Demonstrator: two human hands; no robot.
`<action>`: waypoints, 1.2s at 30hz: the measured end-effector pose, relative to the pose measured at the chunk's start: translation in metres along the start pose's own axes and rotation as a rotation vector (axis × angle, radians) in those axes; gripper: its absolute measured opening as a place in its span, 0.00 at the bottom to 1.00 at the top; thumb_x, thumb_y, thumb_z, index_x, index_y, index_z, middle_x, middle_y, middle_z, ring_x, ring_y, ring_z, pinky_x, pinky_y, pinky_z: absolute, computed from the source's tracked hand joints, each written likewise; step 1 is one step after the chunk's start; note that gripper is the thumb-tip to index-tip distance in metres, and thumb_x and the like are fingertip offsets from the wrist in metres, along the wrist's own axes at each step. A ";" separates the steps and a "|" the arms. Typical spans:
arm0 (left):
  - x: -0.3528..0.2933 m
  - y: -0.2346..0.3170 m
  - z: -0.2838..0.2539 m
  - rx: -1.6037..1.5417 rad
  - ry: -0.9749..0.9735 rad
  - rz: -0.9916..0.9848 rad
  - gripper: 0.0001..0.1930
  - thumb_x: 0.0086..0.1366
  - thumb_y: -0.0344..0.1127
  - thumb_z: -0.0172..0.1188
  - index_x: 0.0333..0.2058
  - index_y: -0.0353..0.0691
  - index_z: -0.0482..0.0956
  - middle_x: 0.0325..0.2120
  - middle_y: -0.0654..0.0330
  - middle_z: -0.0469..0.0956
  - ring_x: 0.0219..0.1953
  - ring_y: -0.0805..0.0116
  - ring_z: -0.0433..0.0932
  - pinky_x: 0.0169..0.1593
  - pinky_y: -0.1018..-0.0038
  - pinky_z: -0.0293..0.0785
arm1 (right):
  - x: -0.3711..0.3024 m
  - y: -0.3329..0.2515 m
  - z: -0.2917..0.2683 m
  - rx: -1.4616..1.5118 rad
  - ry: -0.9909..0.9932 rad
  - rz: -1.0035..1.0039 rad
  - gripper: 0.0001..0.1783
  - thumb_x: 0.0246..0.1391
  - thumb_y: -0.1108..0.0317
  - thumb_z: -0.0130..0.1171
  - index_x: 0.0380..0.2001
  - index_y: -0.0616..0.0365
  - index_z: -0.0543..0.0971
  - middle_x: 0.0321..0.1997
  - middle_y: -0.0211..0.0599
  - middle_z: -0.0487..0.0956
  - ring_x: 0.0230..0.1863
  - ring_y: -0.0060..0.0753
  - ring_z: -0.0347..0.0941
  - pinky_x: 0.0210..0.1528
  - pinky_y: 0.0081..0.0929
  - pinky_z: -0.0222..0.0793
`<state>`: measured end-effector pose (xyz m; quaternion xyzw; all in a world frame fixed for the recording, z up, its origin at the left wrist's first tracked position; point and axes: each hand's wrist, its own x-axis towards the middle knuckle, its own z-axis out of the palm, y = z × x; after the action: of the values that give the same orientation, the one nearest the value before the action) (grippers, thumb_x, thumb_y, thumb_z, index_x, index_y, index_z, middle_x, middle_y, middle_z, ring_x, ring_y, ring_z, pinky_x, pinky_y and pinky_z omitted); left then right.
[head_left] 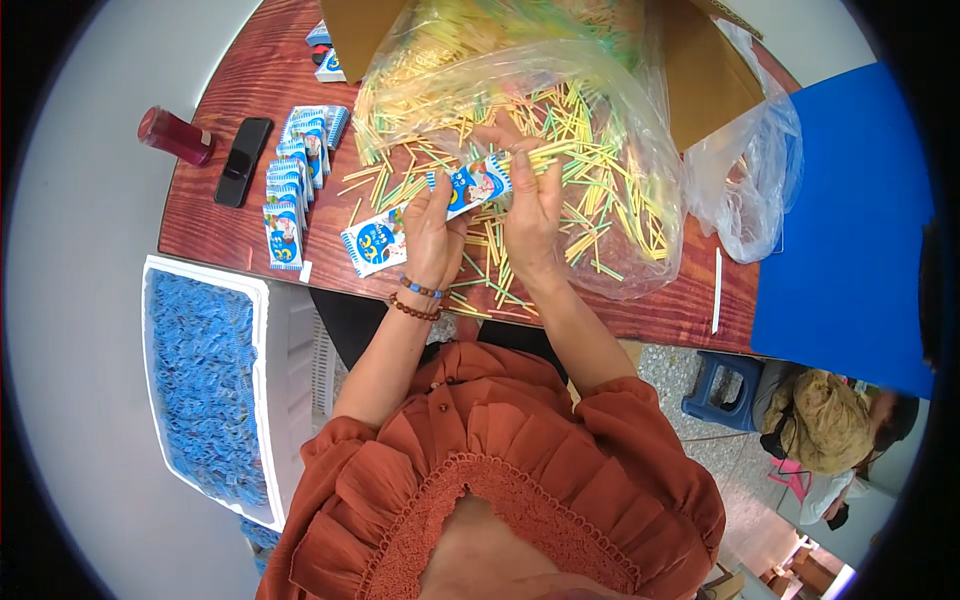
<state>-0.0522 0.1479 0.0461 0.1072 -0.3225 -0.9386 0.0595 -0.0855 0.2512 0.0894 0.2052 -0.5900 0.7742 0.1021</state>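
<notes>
My left hand (434, 236) is closed around a blue-and-white printed packet (482, 186), whose upper end reaches across to my right hand. A second packet (375, 243) of the same kind sticks out at the left side of my left hand; whether the two are joined is hidden. My right hand (535, 218) pinches a few thin pale-yellow straws (545, 153) at the packet's right end. Around and beyond both hands, many loose yellow, green and orange straws (625, 215) spill from a large clear plastic bag (560, 60).
Packets (284, 236) lie in an overlapping row at left, beside a black phone (243, 162) and a dark red bottle (175, 136). A white foam box (262, 400) full of blue packets stands at lower left. A cardboard box (715, 85) surrounds the bag; a blue stool (725, 390) is at right.
</notes>
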 end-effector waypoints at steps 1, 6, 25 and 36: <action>0.001 -0.001 -0.002 -0.017 -0.018 0.014 0.14 0.71 0.41 0.50 0.37 0.35 0.78 0.35 0.60 0.81 0.36 0.73 0.79 0.39 0.73 0.76 | -0.002 0.001 0.004 -0.001 -0.005 0.000 0.12 0.68 0.64 0.39 0.47 0.59 0.63 0.53 0.47 0.74 0.67 0.45 0.57 0.67 0.41 0.49; 0.004 -0.001 -0.003 -0.100 -0.037 0.059 0.15 0.71 0.42 0.50 0.41 0.33 0.76 0.39 0.57 0.80 0.40 0.70 0.79 0.47 0.69 0.77 | 0.002 0.003 0.004 -0.081 -0.018 0.021 0.16 0.65 0.63 0.41 0.46 0.62 0.72 0.63 0.47 0.67 0.69 0.43 0.52 0.69 0.38 0.44; 0.045 -0.006 -0.010 -0.449 -0.150 -0.026 0.16 0.71 0.44 0.49 0.47 0.38 0.72 0.42 0.59 0.78 0.45 0.66 0.76 0.49 0.67 0.74 | 0.038 0.005 -0.013 -0.260 -0.119 0.084 0.21 0.62 0.56 0.51 0.49 0.62 0.73 0.48 0.41 0.75 0.49 0.28 0.72 0.51 0.29 0.65; 0.041 0.000 -0.008 -0.295 -0.043 0.088 0.16 0.69 0.45 0.52 0.43 0.37 0.72 0.38 0.58 0.78 0.38 0.66 0.79 0.42 0.71 0.78 | 0.007 0.008 0.015 -1.110 -0.405 0.092 0.08 0.49 0.65 0.61 0.28 0.58 0.79 0.25 0.37 0.78 0.27 0.38 0.76 0.28 0.32 0.68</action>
<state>-0.0898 0.1358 0.0330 0.0627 -0.1866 -0.9744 0.1088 -0.0919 0.2336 0.0887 0.2388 -0.9228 0.2988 0.0460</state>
